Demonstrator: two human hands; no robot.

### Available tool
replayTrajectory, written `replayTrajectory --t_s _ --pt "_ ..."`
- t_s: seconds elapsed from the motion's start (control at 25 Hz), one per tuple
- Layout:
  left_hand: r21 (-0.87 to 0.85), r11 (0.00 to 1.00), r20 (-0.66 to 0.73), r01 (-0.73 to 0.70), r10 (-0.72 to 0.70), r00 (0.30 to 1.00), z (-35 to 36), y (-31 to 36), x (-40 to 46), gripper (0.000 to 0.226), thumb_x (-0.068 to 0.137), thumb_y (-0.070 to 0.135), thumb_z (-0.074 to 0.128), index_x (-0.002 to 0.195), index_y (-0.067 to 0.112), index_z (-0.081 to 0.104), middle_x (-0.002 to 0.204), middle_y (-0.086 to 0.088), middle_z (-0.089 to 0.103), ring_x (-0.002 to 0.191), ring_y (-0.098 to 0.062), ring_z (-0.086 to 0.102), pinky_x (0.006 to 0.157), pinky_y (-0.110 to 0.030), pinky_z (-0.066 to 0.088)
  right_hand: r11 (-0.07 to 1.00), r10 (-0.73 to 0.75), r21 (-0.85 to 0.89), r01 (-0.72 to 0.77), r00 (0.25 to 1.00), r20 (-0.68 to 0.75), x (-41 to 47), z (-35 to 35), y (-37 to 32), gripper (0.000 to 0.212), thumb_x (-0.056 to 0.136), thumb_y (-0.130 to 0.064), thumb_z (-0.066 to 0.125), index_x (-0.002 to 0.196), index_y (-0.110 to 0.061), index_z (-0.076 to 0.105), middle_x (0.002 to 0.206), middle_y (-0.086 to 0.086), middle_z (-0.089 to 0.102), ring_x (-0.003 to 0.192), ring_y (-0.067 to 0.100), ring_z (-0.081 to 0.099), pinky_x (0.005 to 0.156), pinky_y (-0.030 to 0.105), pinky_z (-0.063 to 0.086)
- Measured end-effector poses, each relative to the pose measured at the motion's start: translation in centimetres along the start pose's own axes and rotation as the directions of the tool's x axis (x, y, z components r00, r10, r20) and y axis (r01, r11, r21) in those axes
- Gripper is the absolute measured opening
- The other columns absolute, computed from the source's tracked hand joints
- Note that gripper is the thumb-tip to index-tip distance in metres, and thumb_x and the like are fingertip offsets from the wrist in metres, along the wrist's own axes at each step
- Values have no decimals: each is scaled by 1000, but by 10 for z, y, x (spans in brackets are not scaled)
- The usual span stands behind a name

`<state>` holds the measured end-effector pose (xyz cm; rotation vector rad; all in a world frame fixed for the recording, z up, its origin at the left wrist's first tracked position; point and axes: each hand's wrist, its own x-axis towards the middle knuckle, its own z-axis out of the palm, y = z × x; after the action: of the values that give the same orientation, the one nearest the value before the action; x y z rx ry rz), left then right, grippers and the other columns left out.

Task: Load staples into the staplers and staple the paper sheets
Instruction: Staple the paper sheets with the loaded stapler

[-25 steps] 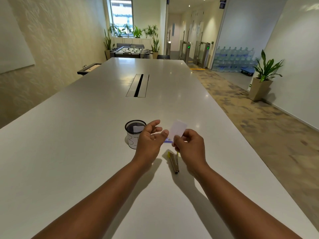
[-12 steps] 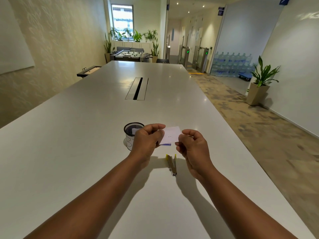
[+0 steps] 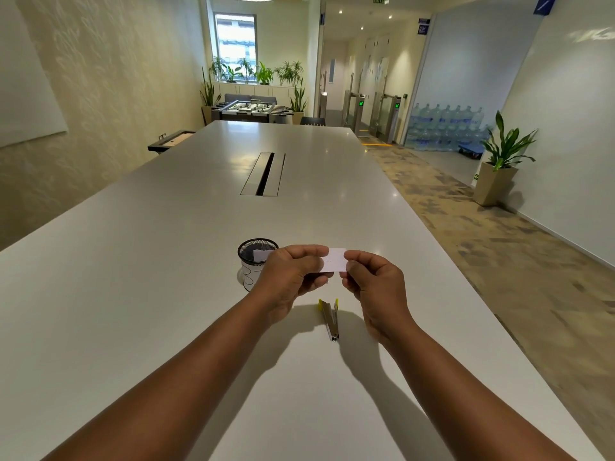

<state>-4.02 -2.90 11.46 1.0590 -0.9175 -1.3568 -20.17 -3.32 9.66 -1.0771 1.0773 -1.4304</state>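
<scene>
I hold the small paper slip (image 3: 334, 260) raised over the worktop (image 3: 133, 277), my left hand (image 3: 293, 274) and right hand (image 3: 372, 284) each pinching an end to check it. The stapler (image 3: 329, 319) lies just nearer, ready; a mesh cup (image 3: 254, 261) stands left.

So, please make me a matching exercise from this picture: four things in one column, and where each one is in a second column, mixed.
Things:
1. small paper sheet
2. stapler
3. mesh cup
4. potted plant

Places:
A. on the floor by the right wall
B. lying on the table between the forearms
C. held by both hands, left hand and right hand, above the table
D. standing on the table, left of the left hand

Pairs: 1-C, 2-B, 3-D, 4-A
</scene>
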Motion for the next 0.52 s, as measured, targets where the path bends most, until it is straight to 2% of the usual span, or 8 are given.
replayTrajectory --t_s 0.36,0.52 --pt "-82 992 -40 91 -94 995 2 1 -2 17 91 -3 63 92 3 78 95 -22 78 83 -31 77 60 -26 61 992 84 90 -84 996 9 0 -2 1 16 94 1 63 101 -5 76 82 8 76 71 16 68 71 27 58" --pt "-78 990 -36 114 -117 992 2 3 -2 14 88 -5 67 97 0 75 95 -24 77 80 -29 76 58 -25 60 993 80 84 -80 997 7 0 -2 1 17 94 1 63 101 -6 76 84 9 77 70 15 69 70 25 59"
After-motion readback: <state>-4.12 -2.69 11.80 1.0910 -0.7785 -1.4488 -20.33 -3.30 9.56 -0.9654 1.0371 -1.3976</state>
